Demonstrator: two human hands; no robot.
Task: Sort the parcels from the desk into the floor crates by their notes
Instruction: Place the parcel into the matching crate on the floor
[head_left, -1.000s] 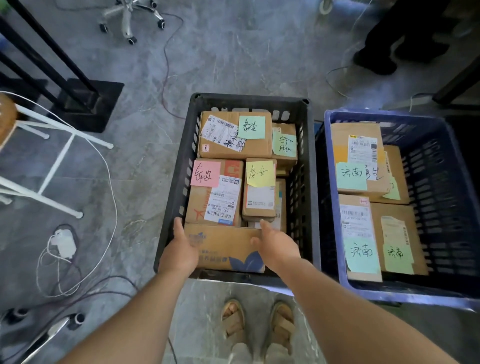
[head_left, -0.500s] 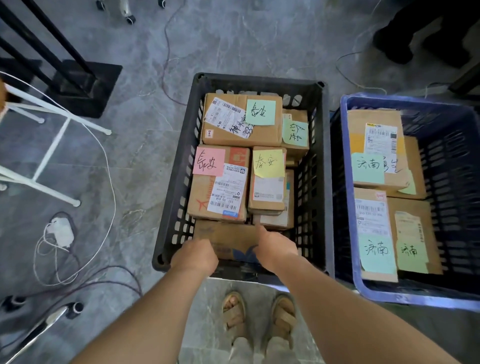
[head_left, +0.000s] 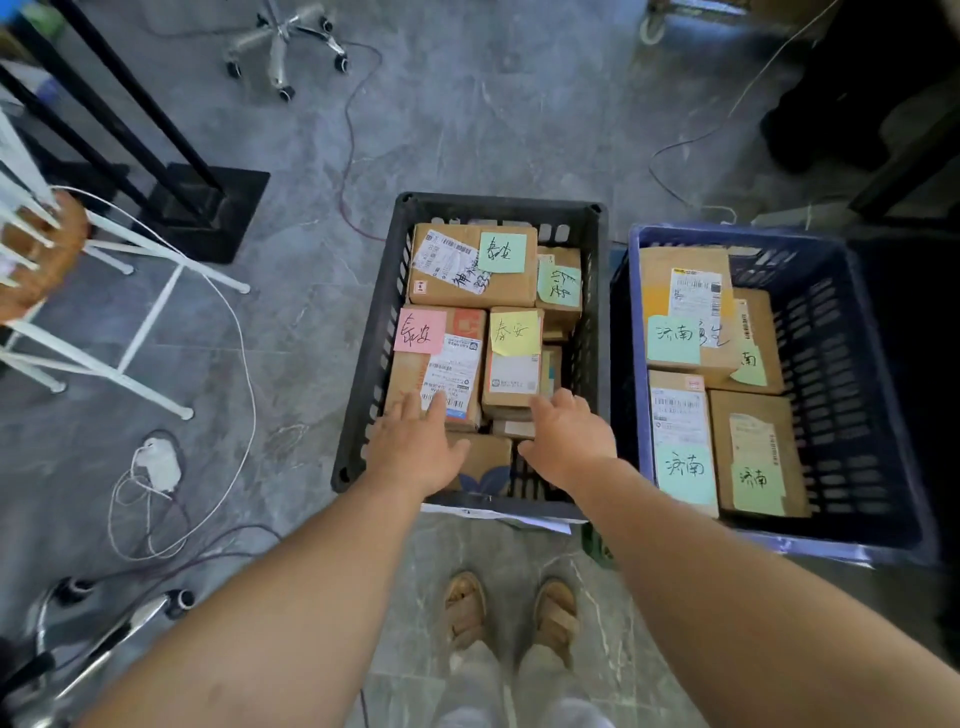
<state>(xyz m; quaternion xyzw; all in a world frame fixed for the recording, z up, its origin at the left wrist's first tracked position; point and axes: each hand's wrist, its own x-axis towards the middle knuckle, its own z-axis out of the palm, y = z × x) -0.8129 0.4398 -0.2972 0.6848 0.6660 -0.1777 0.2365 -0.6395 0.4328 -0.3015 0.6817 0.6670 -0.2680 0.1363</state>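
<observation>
A black crate (head_left: 363, 364) on the floor holds several cardboard parcels with pink, yellow and green notes. A brown parcel with a blue leaf print (head_left: 485, 465) lies at the crate's near end. My left hand (head_left: 415, 447) hovers over it with fingers spread, holding nothing. My right hand (head_left: 569, 439) is also open, just right of that parcel and above the crate's near end. A blue crate (head_left: 852, 364) to the right holds several parcels with green notes.
A white stool frame (head_left: 135, 332) and black stand base (head_left: 208, 208) are at the left. Cables and a white charger (head_left: 161, 462) lie on the grey floor. A chair base (head_left: 283, 47) is at the back. My sandalled feet (head_left: 511, 613) stand before the crates.
Both hands held the leaf-print parcel and lowered it into the near end of the black crate. They have let go and now hover open above it.
</observation>
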